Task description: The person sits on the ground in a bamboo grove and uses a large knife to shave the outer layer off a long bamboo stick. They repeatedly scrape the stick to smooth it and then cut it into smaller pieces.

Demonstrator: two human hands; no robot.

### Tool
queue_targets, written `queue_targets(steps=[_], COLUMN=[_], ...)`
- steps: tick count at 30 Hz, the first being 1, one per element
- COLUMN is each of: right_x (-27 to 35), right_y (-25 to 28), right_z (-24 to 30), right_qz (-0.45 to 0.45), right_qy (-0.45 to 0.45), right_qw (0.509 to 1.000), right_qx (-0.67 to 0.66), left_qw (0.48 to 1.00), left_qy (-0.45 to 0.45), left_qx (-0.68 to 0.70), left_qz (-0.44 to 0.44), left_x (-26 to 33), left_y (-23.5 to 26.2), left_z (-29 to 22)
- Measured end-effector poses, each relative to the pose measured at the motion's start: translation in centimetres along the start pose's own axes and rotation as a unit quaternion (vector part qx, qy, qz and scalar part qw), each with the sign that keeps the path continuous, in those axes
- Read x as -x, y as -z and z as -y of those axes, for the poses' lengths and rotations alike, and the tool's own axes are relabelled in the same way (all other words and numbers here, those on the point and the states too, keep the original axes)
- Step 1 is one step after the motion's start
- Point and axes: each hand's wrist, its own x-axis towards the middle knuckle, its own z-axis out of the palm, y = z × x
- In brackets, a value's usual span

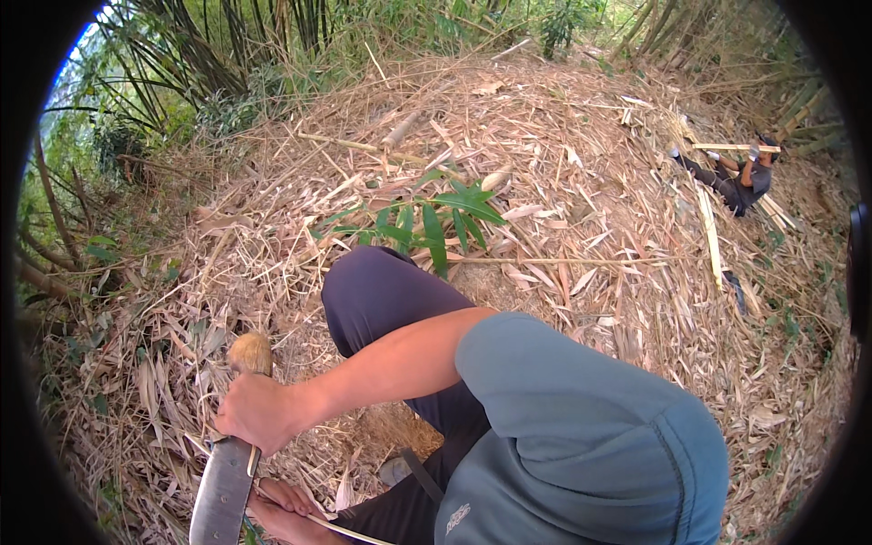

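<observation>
My right hand (257, 413) is closed around the wooden handle (251, 352) of a large knife, its arm reaching across to the left in a short grey-blue sleeve. The broad metal blade (221, 495) points down toward the lower edge of the view. Just right of the blade, my left hand (289, 510) is closed on a thin pale bamboo strip (350, 530), which runs out toward the lower right. Where the strip meets the blade is partly hidden by the hands. My bent knee (391, 291) in dark trousers rises beside the right forearm.
Dry bamboo leaves and litter (563, 227) cover the sloping ground. A green leafy sprig (445, 218) lies beyond my knee. At the far right a co-worker (740, 182) sits holding a pale bamboo length (736, 147). Bamboo stems (213, 54) stand at the upper left.
</observation>
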Motion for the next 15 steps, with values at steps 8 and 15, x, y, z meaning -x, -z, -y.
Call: queue_targets(steps=[8, 15], right_x=[-0.1, -1.0], right_y=[1.4, 1.6], right_z=[-1.0, -2.8], right_qz=[0.004, -0.014], right_qy=[-0.022, -0.024], right_qw=[1.0, 0.999], right_qx=[0.016, 0.029], left_qw=[1.0, 0.995], left_qy=[-0.001, 0.043], left_qx=[0.005, -0.034], left_qz=[0.017, 0.082], left_x=[-0.5, -3.4], left_y=[0.4, 2.7], left_z=[1.0, 1.5])
